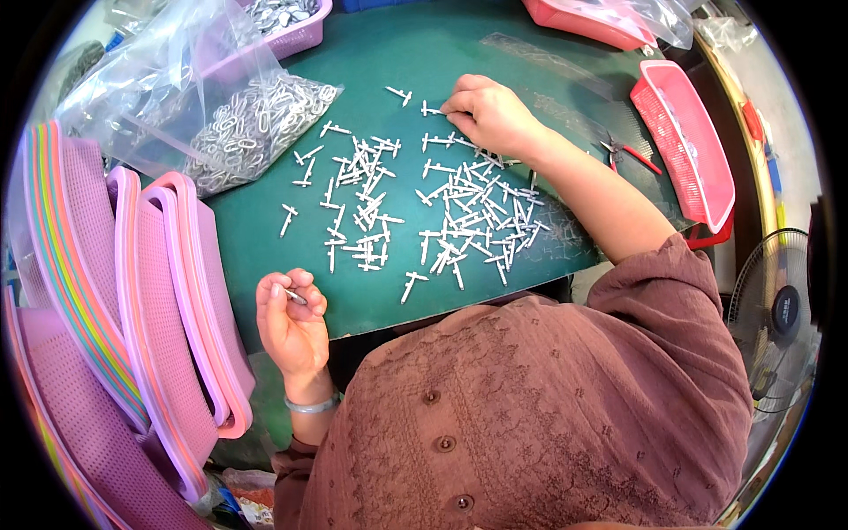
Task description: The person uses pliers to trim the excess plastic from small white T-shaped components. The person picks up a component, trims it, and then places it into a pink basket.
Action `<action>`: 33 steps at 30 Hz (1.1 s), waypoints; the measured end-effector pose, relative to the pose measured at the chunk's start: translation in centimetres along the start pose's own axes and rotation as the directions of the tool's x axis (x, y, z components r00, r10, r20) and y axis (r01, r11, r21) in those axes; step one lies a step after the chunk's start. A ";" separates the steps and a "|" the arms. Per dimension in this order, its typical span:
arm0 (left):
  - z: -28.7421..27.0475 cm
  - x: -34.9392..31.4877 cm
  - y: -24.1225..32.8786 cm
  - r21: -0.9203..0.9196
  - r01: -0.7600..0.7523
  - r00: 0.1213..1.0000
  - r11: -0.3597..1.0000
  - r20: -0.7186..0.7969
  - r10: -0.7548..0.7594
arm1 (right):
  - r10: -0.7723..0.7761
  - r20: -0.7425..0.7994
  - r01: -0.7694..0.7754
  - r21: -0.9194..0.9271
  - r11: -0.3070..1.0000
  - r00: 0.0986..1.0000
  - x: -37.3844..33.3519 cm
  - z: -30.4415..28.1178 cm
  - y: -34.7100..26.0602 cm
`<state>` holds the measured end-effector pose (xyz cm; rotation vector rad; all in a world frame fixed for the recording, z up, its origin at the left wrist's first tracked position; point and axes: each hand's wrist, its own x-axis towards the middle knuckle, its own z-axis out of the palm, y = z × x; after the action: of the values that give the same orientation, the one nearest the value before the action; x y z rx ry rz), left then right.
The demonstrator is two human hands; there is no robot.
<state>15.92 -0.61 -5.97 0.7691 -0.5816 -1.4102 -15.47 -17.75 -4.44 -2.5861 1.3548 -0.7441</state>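
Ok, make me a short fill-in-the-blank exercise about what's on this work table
1. The small metal pins lie scattered on a ____ mat.
2. The left hand pinches one small ____ piece.
3. The clear bag of metal rings lies near the table's far ____ corner.
4. The right hand reaches the pins' ____ edge.

Missing words: green; metal; left; far

Work surface: table with dark green mat [424, 53]. Two loose scatters of small white T-shaped pins on it, left cluster [358, 203], denser right cluster [477, 216], a few strays near the front edge. Clear plastic bag of white oval links [252, 128] at far left, partly over a purple basket [300, 31]. Pink mesh tray [693, 146] at right edge, red-handled pliers [629, 155] just beside it. Another pink tray [583, 19] at far edge.
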 end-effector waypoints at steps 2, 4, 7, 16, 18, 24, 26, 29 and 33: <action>0.0 0.0 0.0 0.000 -0.003 1.000 1.000 0.003 0.003 | 0.002 -0.011 -0.002 -0.004 1.000 1.000 0.1 0.0 -0.1; 0.0 0.0 0.0 -0.002 -0.004 1.000 1.000 0.009 0.004 | 0.024 -0.012 -0.024 0.003 1.000 1.000 0.1 0.1 -0.1; 0.0 0.1 0.0 -0.007 -0.004 1.000 1.000 0.016 0.004 | 0.019 0.018 -0.018 -0.029 0.999 1.000 0.2 -0.1 -0.3; -0.2 0.1 -0.2 -0.026 -0.022 1.000 0.999 -0.013 0.022 | 0.008 0.029 -0.004 -0.139 0.990 1.000 4.8 0.7 -0.5; -0.1 0.1 -0.1 -0.028 -0.021 1.000 0.999 -0.010 0.021 | -0.059 0.101 0.076 -0.183 0.980 0.993 6.3 1.0 -0.3; -0.2 0.1 -0.3 -0.041 -0.024 1.000 0.999 -0.012 0.024 | -0.206 0.243 0.263 -0.228 0.937 0.948 7.9 1.0 1.6; -0.2 0.1 -0.2 -0.037 -0.027 1.000 0.999 -0.014 0.027 | -0.152 0.224 0.194 -0.178 0.965 0.963 7.5 1.1 1.6; -0.2 0.1 -0.2 -0.035 -0.027 1.000 0.999 -0.001 0.027 | -0.098 0.178 0.119 -0.111 0.987 0.979 6.6 1.5 1.8; -0.2 0.1 -0.3 -0.043 -0.023 1.000 0.999 0.010 0.023 | -0.036 0.149 0.045 -0.052 0.998 0.988 5.5 1.3 1.3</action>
<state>15.94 -0.71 -6.33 0.7192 -0.5656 -1.4018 -13.17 -23.12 -4.03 -2.6589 1.3008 -0.5148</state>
